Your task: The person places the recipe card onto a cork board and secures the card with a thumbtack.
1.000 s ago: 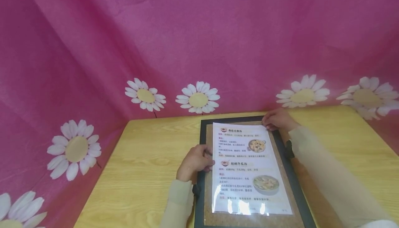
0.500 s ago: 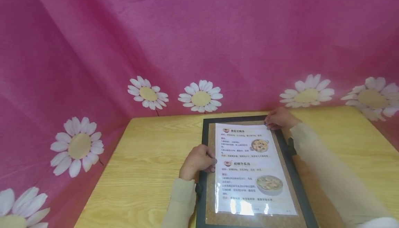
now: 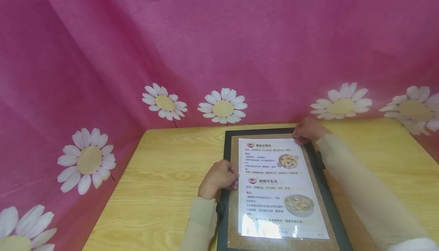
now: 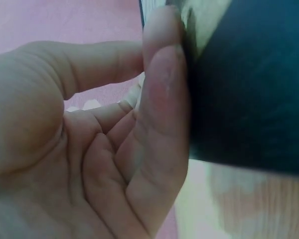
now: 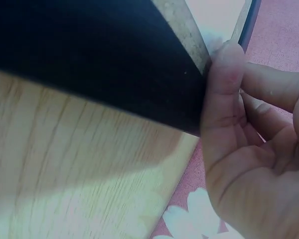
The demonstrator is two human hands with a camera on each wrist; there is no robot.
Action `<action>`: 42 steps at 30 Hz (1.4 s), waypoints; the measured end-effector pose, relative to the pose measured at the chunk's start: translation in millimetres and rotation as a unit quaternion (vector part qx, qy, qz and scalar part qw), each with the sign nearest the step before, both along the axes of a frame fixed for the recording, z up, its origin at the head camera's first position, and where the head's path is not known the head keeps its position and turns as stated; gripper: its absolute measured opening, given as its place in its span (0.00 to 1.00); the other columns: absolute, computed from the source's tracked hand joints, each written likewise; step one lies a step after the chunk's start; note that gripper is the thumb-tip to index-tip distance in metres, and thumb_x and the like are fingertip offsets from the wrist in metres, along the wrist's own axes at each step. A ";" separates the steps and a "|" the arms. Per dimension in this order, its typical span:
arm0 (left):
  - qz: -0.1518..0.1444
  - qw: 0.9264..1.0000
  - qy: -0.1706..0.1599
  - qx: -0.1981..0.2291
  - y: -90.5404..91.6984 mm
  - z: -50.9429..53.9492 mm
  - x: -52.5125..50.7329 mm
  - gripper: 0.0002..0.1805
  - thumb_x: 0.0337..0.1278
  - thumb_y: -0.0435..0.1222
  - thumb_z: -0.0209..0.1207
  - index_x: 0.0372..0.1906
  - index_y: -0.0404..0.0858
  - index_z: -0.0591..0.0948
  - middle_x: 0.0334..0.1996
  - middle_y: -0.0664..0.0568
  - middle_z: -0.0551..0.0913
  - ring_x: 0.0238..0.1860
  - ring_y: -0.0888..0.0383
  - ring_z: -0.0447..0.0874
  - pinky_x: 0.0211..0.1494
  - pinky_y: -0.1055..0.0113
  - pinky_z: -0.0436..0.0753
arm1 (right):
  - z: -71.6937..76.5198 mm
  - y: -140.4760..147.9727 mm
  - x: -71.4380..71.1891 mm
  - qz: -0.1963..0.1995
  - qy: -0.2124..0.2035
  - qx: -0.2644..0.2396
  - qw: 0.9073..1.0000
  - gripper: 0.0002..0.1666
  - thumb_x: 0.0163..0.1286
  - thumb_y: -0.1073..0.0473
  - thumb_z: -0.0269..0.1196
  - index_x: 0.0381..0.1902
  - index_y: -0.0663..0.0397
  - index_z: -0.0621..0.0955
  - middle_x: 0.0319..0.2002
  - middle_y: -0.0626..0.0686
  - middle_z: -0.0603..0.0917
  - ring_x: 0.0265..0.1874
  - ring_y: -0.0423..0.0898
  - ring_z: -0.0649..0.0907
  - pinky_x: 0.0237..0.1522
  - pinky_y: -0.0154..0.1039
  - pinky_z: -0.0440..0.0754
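Observation:
A white printed sheet (image 3: 281, 174) with text and two pictures of dishes lies on a cork board (image 3: 234, 205) framed in black (image 3: 334, 213). The left hand (image 3: 218, 178) pinches the sheet's left edge, its wrist crossing the frame's left side; in the left wrist view that hand (image 4: 114, 134) has thumb and index finger together beside the dark frame (image 4: 254, 89). At the sheet's upper right corner, the right hand (image 3: 310, 131) pinches with thumb and fingertips over the frame's corner. The right wrist view shows this hand (image 5: 254, 124) against the black frame (image 5: 99, 64).
The board rests on a yellow wood-grain table (image 3: 144, 190). Behind and to the left hangs a pink cloth (image 3: 219, 45) printed with white daisies, meeting the table's back edge.
Board, sheet and both hands appear slightly farther right in the head view, as does the cloth behind. The sheet's top edge sits marginally lower against the frame. Both hands keep their places on it.

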State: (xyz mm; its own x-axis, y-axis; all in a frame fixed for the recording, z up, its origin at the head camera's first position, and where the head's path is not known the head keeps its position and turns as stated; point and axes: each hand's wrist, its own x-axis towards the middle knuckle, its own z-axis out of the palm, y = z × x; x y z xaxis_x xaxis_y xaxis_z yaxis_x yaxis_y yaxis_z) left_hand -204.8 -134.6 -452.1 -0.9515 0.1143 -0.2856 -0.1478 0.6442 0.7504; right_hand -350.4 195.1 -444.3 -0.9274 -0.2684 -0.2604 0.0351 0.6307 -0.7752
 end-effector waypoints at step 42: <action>0.001 1.000 0.004 -0.004 -0.5 -1.6 -1.4 0.08 0.67 0.30 0.64 0.30 0.33 0.85 0.21 0.48 0.85 0.21 0.58 0.84 0.29 0.68 0.81 | -10.2 9.7 -5.7 0.021 0.053 0.063 0.996 0.09 0.68 0.64 0.63 0.36 0.68 0.85 0.22 0.48 0.80 0.22 0.42 0.76 0.26 0.36 0.78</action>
